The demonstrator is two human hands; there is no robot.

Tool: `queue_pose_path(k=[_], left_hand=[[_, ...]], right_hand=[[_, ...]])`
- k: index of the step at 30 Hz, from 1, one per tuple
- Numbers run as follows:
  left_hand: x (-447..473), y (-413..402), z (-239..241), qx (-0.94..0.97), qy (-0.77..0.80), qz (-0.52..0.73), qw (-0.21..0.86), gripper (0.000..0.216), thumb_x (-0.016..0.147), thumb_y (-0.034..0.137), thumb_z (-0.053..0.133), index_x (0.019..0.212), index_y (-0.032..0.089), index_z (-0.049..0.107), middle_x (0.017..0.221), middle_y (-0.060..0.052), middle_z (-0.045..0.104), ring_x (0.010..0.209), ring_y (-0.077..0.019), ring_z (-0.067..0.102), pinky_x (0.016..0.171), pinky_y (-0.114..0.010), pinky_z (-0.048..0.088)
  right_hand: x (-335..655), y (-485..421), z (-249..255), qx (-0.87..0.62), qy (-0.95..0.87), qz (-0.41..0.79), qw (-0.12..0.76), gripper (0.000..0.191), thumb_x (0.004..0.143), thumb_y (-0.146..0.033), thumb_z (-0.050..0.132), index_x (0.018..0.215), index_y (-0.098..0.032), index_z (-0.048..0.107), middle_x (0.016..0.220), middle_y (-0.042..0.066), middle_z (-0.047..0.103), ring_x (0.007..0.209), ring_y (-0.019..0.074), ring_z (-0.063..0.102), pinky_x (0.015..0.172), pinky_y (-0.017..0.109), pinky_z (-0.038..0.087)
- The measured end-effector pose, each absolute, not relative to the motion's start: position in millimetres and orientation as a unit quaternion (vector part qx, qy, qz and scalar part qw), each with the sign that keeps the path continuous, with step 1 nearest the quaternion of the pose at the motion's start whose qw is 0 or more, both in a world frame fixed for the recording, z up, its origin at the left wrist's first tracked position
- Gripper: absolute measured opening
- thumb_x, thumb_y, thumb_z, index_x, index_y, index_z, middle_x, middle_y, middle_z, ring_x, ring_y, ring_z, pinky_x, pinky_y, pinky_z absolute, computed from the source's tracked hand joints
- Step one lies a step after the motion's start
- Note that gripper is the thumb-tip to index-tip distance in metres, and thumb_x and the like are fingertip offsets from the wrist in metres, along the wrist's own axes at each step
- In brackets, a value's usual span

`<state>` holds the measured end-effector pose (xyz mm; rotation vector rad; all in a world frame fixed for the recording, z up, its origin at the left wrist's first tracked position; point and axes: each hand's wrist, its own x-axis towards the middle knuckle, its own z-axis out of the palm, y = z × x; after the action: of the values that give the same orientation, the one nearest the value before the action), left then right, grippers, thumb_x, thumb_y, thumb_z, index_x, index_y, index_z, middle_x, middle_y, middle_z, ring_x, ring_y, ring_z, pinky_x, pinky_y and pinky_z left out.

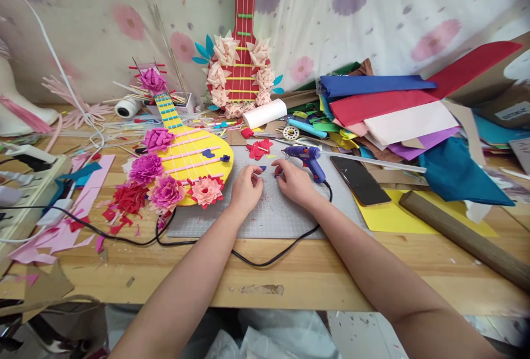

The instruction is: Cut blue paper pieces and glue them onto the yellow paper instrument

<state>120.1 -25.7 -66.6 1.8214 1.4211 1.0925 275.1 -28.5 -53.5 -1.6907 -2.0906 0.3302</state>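
Note:
Over the grey cutting mat [265,221], my left hand [247,186] is closed in a pinch, with a small dark-blue paper piece [263,168] at its fingertips. Facing it, my right hand [295,182] also has its fingers curled together, and a bit of dark blue shows between them. A purple glue gun [306,159] lies just beyond my right hand. To the left rests a yellow paper guitar [202,163] with pink strips, strings, paper flowers [146,168] and two dark-blue pieces [208,153] on it. Red paper petals [259,149] lie past my hands.
A red paper guitar [242,77] with pale flowers stands at the back. Coloured paper [385,110] is heaped at right, near a phone [359,180] and a brown roll [459,237]. A black cord [265,264] crosses the front. Red scraps [128,199] and a power strip [33,193] sit left.

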Motion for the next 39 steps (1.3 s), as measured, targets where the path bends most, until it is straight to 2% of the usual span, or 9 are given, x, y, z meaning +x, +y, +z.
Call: queue_pose_path(k=[6,10,13,16,21,26,34,39], left_hand=[[119,-25,-68,0.683,0.536,0.407,0.284,0.021,0.070,0.005,0.050,0.085,0.019,0.054,0.090,-0.004,0.063,0.070,-0.0121,0.057,0.069,-0.028,0.048],[119,-26,-67,0.686,0.533,0.406,0.284,0.021,0.070,0.005,0.050,0.085,0.019,0.054,0.091,-0.004,0.063,0.071,-0.0123,0.057,0.070,-0.029,0.048],[120,-26,-67,0.684,0.533,0.406,0.288,0.020,0.071,0.005,0.050,0.085,0.020,0.054,0.089,-0.003,0.063,0.070,-0.0120,0.057,0.070,-0.029,0.048],[123,-26,-69,0.662,0.519,0.426,0.331,0.022,0.071,0.006,0.053,0.088,0.020,0.052,0.090,-0.003,0.063,0.069,-0.0109,0.057,0.066,-0.027,0.049],[133,-24,-78,0.566,0.495,0.474,0.459,0.032,0.068,0.015,0.063,0.094,0.020,0.045,0.088,-0.002,0.061,0.063,-0.0088,0.060,0.058,-0.023,0.049],[137,-23,-81,0.524,0.496,0.487,0.492,0.036,0.066,0.017,0.067,0.089,0.020,0.040,0.083,0.001,0.059,0.056,-0.0072,0.059,0.053,-0.021,0.048],[141,-25,-67,0.449,0.468,0.515,0.561,0.032,0.068,0.011,0.062,0.085,0.021,0.036,0.076,0.002,0.058,0.063,-0.0101,0.062,0.053,-0.023,0.052],[140,-25,-69,0.462,0.465,0.526,0.542,0.031,0.067,0.012,0.059,0.085,0.021,0.036,0.074,0.003,0.054,0.065,-0.0117,0.061,0.049,-0.023,0.050]], right_hand=[[275,-30,-51,-0.621,-0.754,0.102,0.189,0.034,0.077,-0.010,0.044,0.108,-0.019,0.052,0.095,0.006,0.067,0.084,0.0199,0.060,0.066,0.029,0.040],[275,-29,-54,-0.629,-0.727,0.136,0.241,0.030,0.077,-0.011,0.046,0.104,-0.021,0.053,0.091,0.004,0.068,0.078,0.0180,0.060,0.064,0.029,0.040],[276,-23,-59,-0.622,-0.674,0.225,0.329,0.027,0.074,-0.016,0.051,0.101,-0.022,0.051,0.086,0.002,0.066,0.067,0.0142,0.057,0.062,0.028,0.041],[275,-17,-65,-0.575,-0.594,0.365,0.427,0.028,0.069,-0.023,0.057,0.095,-0.021,0.049,0.079,0.000,0.063,0.062,0.0119,0.055,0.059,0.026,0.042],[270,-17,-65,-0.503,-0.495,0.505,0.497,0.038,0.060,-0.032,0.068,0.090,-0.021,0.049,0.076,-0.001,0.060,0.064,0.0107,0.056,0.052,0.022,0.039],[267,-21,-63,-0.481,-0.443,0.559,0.509,0.043,0.055,-0.032,0.073,0.089,-0.020,0.050,0.075,-0.002,0.059,0.057,0.0076,0.052,0.048,0.020,0.036],[267,-21,-60,-0.461,-0.382,0.620,0.507,0.045,0.051,-0.027,0.076,0.088,-0.020,0.052,0.076,-0.003,0.061,0.056,0.0071,0.053,0.048,0.020,0.034],[268,-22,-58,-0.456,-0.382,0.623,0.507,0.044,0.052,-0.027,0.076,0.088,-0.020,0.053,0.080,-0.002,0.062,0.059,0.0072,0.054,0.047,0.019,0.035]])
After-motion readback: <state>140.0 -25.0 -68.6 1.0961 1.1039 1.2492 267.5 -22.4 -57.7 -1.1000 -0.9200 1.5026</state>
